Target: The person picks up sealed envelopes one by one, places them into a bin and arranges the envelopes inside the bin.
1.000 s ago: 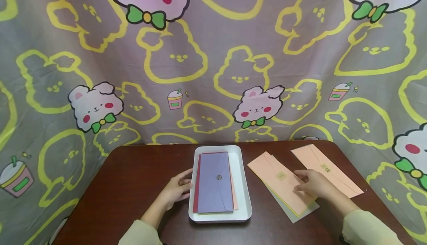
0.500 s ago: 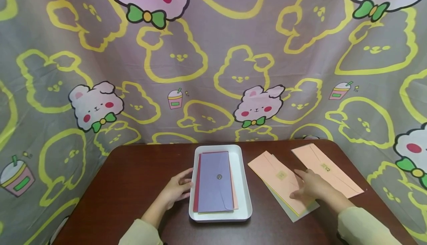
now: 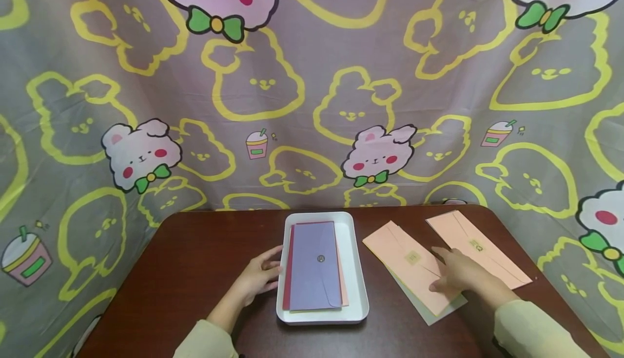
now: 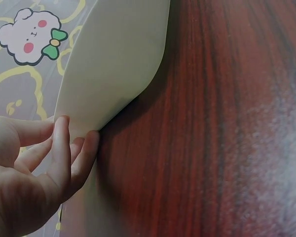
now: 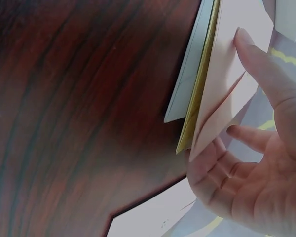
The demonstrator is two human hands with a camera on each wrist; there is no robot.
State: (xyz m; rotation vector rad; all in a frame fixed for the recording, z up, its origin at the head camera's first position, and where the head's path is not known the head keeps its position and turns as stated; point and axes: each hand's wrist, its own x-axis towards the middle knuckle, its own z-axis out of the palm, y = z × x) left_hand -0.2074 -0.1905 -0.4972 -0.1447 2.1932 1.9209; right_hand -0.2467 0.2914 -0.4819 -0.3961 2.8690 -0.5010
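Observation:
At the left side of a white tray (image 3: 359,287), my left hand (image 3: 258,277) rests with loosely bent fingers; in the left wrist view its fingertips touch the outer wall (image 4: 113,59). A purple envelope (image 3: 309,271) tops the stack inside, with red and peach edges showing beneath. My right hand (image 3: 460,271) holds the lower right edge of a peach envelope (image 3: 397,244). Seen from the right wrist, the thumb lies on the peach face (image 5: 224,74) and several fingers curl by its edge. Under it lie a yellow envelope (image 5: 190,128) and a pale grey-green one (image 3: 434,312).
Another peach envelope (image 3: 492,255) with a gold sticker lies farther right, over a greyish edge. The dark wooden table (image 3: 195,271) extends to both sides of the tray. A patterned cloth (image 3: 302,92) hangs behind the table.
The top peach envelope has shifted slightly to the right over the yellow one. My right hand's thumb has moved a little along it. The left hand and tray stay where they were.

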